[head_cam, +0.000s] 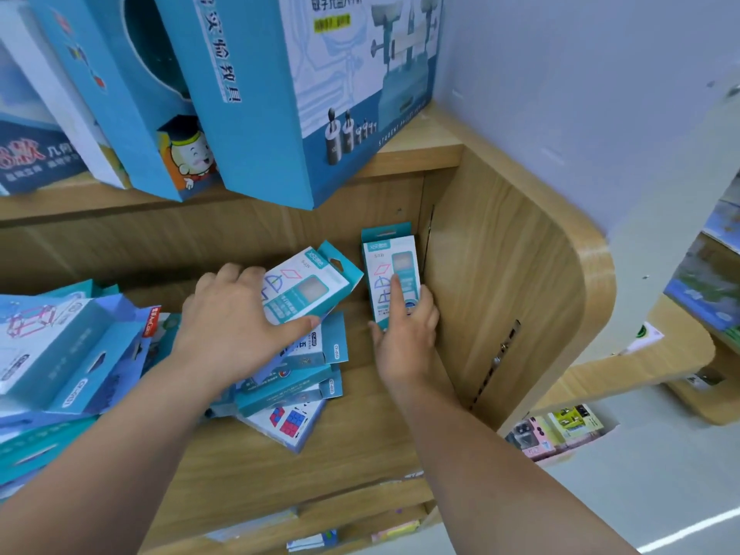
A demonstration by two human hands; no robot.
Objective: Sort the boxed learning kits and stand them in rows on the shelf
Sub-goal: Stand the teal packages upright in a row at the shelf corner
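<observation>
Small teal-and-white boxed kits lie on a wooden shelf. My right hand holds one kit upright against the shelf's right side wall, index finger pressed on its front. My left hand grips a second, matching kit, tilted and lifted over a loose pile of kits in the middle of the shelf. One box in the pile shows red and blue blocks.
More blue kits are heaped at the shelf's left. Large blue boxes stand on the shelf above and overhang its edge. The curved wooden side panel bounds the right. Lower shelves hold other goods.
</observation>
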